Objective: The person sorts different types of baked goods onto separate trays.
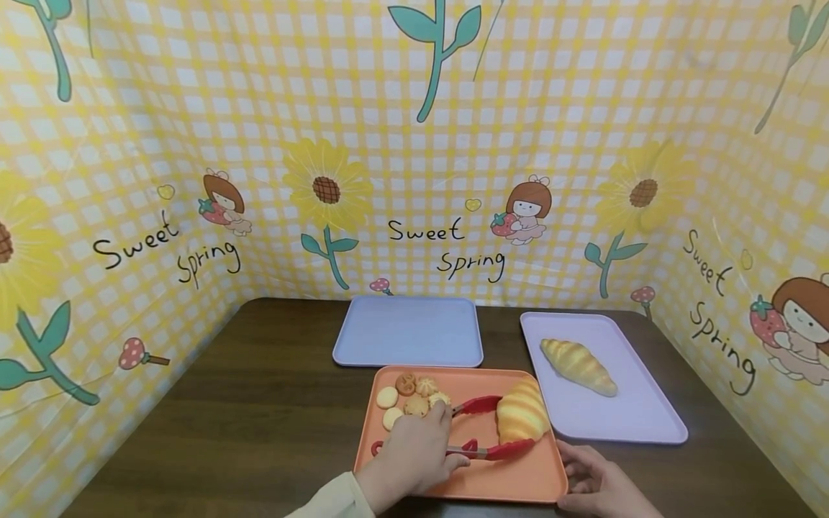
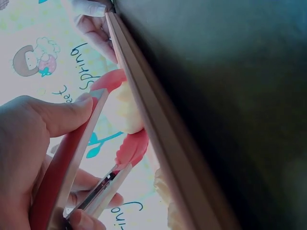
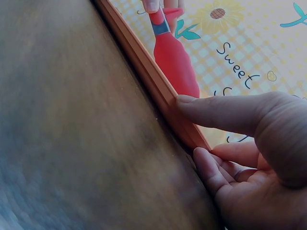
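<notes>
My left hand [image 1: 414,447] holds red-tipped metal tongs [image 1: 510,450] over the orange tray [image 1: 466,485], thumb on one arm and fingers on the other. The tongs' red tips stand on either side of a croissant-shaped bread [image 1: 523,409] at the tray's right end; in the left wrist view both tips appear against the bread [image 2: 123,109]. At the tray's near right corner, my right hand [image 1: 599,480] pinches the rim, its thumb [image 3: 216,111] on top and fingers at the outer side and below. Several small cookies [image 1: 387,397] lie at the tray's left, partly hidden behind my left hand.
Behind the orange tray lies a bare blue tray [image 1: 409,331]. On the right, a lilac tray [image 1: 637,417] bears another croissant-shaped bread [image 1: 578,365]. Everything stands on a dark wooden table [image 1: 214,417], with a yellow checked cloth [image 1: 414,158] hanging around its back and sides.
</notes>
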`<state>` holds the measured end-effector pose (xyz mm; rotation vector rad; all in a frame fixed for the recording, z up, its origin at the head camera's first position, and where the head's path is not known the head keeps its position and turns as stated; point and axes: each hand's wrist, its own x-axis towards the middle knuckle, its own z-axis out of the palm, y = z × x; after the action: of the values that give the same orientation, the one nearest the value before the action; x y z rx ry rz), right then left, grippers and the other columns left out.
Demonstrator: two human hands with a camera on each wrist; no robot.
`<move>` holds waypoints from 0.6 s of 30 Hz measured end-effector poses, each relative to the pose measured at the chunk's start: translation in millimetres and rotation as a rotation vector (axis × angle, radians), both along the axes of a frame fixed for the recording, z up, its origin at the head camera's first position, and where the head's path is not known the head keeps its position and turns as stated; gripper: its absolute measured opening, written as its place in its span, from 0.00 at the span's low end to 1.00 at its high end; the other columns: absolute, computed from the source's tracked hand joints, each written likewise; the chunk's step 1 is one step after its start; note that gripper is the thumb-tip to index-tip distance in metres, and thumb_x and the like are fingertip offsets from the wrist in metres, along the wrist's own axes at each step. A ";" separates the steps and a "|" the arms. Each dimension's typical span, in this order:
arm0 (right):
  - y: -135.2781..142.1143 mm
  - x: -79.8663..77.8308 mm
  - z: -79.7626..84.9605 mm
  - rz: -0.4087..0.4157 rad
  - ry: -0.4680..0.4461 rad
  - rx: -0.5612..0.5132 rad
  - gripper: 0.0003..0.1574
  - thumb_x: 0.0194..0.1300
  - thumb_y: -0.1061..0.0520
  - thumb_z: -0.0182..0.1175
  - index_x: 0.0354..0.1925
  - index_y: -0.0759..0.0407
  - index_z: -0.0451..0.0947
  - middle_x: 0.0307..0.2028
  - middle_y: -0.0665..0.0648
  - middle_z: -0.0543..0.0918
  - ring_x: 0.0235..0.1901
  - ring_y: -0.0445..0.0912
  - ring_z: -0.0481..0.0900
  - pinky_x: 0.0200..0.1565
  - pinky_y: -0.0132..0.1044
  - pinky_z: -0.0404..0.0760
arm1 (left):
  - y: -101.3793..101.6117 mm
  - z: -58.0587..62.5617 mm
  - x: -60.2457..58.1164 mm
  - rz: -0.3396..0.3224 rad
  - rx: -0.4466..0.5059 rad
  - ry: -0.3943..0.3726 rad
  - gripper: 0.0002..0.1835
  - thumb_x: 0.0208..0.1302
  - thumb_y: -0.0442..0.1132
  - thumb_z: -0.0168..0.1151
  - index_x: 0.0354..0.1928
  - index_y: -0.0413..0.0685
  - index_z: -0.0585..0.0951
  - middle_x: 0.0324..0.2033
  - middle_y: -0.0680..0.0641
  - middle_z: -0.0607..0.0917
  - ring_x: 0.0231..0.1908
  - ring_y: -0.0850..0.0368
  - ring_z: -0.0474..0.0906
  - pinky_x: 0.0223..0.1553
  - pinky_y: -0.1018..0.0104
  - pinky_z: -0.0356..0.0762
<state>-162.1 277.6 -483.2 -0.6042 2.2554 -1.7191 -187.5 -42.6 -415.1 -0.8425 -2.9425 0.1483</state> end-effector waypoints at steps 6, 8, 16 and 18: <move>1.5 -1.5 -1.7 0.022 0.015 -0.012 0.51 0.57 0.66 0.70 0.66 0.88 0.52 0.50 0.57 0.72 0.42 0.37 0.78 0.40 0.35 0.82 | -3.4 -1.8 -0.1 -0.040 0.053 0.051 0.35 0.63 0.71 0.55 0.55 0.49 0.80 0.39 0.53 0.74 0.13 0.60 0.61 0.16 0.69 0.62; 2.0 -1.9 -1.9 0.025 0.022 -0.012 0.51 0.57 0.66 0.70 0.66 0.88 0.52 0.50 0.57 0.72 0.42 0.37 0.78 0.40 0.35 0.82 | -5.2 -2.9 -0.7 -0.053 0.074 0.076 0.34 0.63 0.70 0.56 0.55 0.49 0.81 0.38 0.53 0.74 0.13 0.61 0.60 0.16 0.69 0.62; 4.1 -1.9 -2.9 0.026 -0.005 -0.023 0.52 0.57 0.66 0.71 0.66 0.87 0.51 0.50 0.57 0.71 0.41 0.39 0.79 0.39 0.36 0.82 | -12.2 -8.4 -5.3 -0.101 0.112 0.135 0.33 0.64 0.68 0.58 0.57 0.51 0.82 0.35 0.54 0.74 0.11 0.61 0.57 0.14 0.71 0.59; 4.0 -2.4 -3.2 0.036 0.020 -0.031 0.51 0.57 0.66 0.70 0.66 0.88 0.52 0.50 0.57 0.71 0.41 0.39 0.79 0.39 0.36 0.82 | -14.4 -10.2 -7.3 -0.122 0.114 0.185 0.32 0.63 0.68 0.58 0.56 0.52 0.83 0.36 0.55 0.74 0.10 0.61 0.55 0.13 0.72 0.57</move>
<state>-164.5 281.7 -486.4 -0.6668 2.2213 -1.7415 -194.7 -57.1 -425.3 -0.9336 -2.6920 0.0470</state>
